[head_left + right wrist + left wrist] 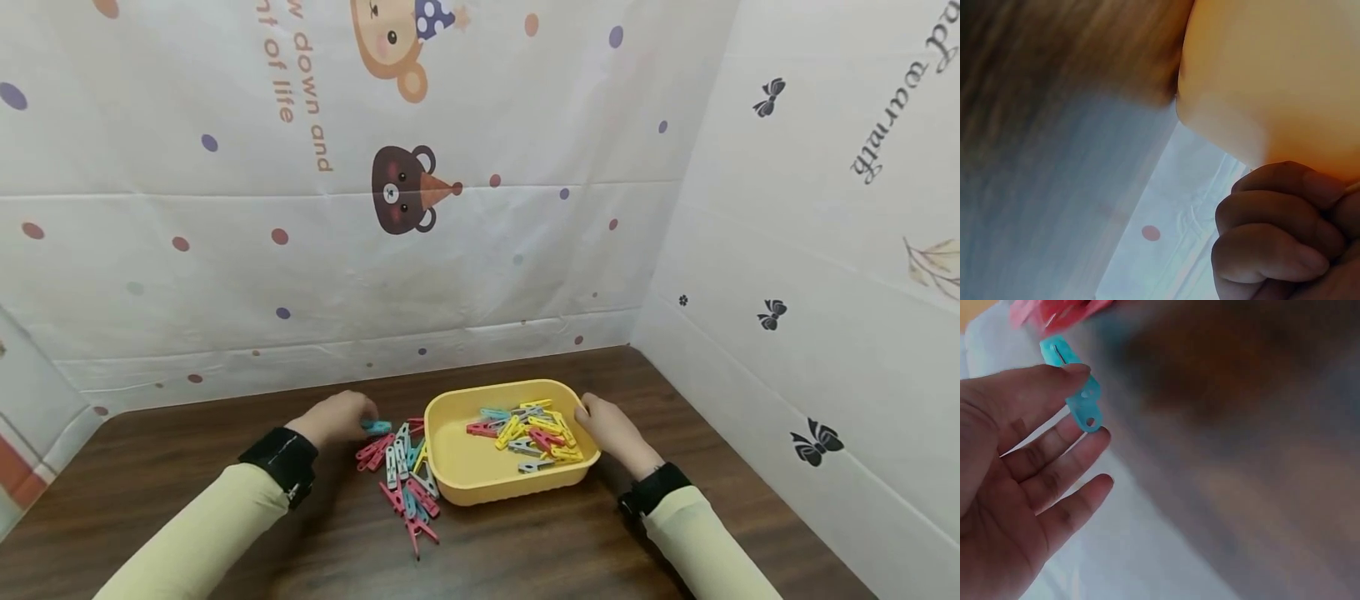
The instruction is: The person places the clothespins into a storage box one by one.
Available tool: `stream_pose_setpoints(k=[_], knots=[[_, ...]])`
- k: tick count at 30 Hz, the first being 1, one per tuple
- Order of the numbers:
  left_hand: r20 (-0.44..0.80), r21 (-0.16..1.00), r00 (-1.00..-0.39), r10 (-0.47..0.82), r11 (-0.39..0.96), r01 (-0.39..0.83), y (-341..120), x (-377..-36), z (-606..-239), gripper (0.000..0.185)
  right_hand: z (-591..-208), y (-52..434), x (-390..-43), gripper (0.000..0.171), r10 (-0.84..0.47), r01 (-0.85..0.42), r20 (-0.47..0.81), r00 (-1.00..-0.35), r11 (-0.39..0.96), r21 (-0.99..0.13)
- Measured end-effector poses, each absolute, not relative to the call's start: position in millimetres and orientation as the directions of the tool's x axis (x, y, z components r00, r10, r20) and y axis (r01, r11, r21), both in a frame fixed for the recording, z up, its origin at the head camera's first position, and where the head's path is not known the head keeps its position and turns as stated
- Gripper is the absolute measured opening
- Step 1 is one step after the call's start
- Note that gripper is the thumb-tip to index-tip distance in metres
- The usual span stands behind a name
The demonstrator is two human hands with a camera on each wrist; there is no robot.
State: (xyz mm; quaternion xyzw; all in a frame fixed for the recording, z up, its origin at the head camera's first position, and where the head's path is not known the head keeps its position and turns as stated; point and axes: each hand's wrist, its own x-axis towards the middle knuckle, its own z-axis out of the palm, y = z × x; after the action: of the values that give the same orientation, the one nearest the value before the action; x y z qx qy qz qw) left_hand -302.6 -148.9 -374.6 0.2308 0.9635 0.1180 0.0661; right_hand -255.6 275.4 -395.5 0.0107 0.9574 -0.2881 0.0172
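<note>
Blue clothespin [1079, 394] pinched between thumb and forefinger of left hand [337, 419], remaining fingers [1066, 465] relaxed and nearly straight below it; in the head view the pin [377, 427] sits at the fingertips, just above the wooden table [187, 483] and at the far end of a loose pile of clothespins [405, 475] in pink, blue, grey and yellow. Pile lies on the table just left of the yellow tray [480, 479], touching or nearly touching its left wall. Right hand [611, 433] grips the tray's right rim, fingers [1272, 237] curled against the outer wall [1272, 81]. More clothespins [532, 433] lie inside the tray, mostly yellow with pink, grey and blue, toward its right half. Both forearms wear pale yellow sleeves with black cuffs [281, 462]. Printed white cloth [450, 250] backs the table
</note>
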Motion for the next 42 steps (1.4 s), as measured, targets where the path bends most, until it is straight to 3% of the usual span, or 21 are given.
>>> stream_pose_setpoints(k=[4, 11, 20, 24, 28, 36, 42], knots=[[-0.004, 0.312, -0.898, 0.441, 0.854, 0.418, -147.8, -307.8, -341.5, 0.008, -394.7, 275.4, -255.0, 0.024, 0.010, 0.031, -0.042, -0.999, 0.837, -0.546], [0.183, 0.387, -0.841, 0.509, 0.749, 0.538, -103.6, -320.9, -290.6, 0.022, -394.9, 275.6, -254.3, 0.025, 0.007, 0.028, -0.040, -0.999, 0.834, -0.551], [0.259, 0.541, -0.758, 0.598, 0.561, 0.627, -7.3, -314.9, -284.6, 0.029, -396.2, 276.7, -252.6, 0.022, 0.018, 0.043, -0.050, -0.999, 0.833, -0.551], [0.216, 0.598, -0.736, 0.641, 0.509, 0.619, 24.1, -309.8, -296.5, 0.029, -393.7, 275.0, -254.6, 0.022, 0.016, 0.037, -0.043, -0.999, 0.829, -0.557], [0.134, 0.569, -0.686, 0.716, 0.511, 0.644, 44.6, -305.6, -316.3, 0.025, -394.4, 274.5, -255.3, 0.022, 0.014, 0.037, -0.045, -0.999, 0.826, -0.563], [-0.214, 0.499, -0.599, 0.771, 0.614, 0.612, 60.1, -297.4, -349.7, 0.005, -394.7, 273.1, -256.2, 0.021, 0.001, 0.019, -0.031, -1.000, 0.826, -0.563], [-0.255, 0.384, -0.641, 0.724, 0.684, 0.620, 63.0, -291.5, -367.9, 0.023, -395.7, 273.7, -256.6, 0.022, 0.018, 0.041, -0.045, -0.999, 0.826, -0.562]])
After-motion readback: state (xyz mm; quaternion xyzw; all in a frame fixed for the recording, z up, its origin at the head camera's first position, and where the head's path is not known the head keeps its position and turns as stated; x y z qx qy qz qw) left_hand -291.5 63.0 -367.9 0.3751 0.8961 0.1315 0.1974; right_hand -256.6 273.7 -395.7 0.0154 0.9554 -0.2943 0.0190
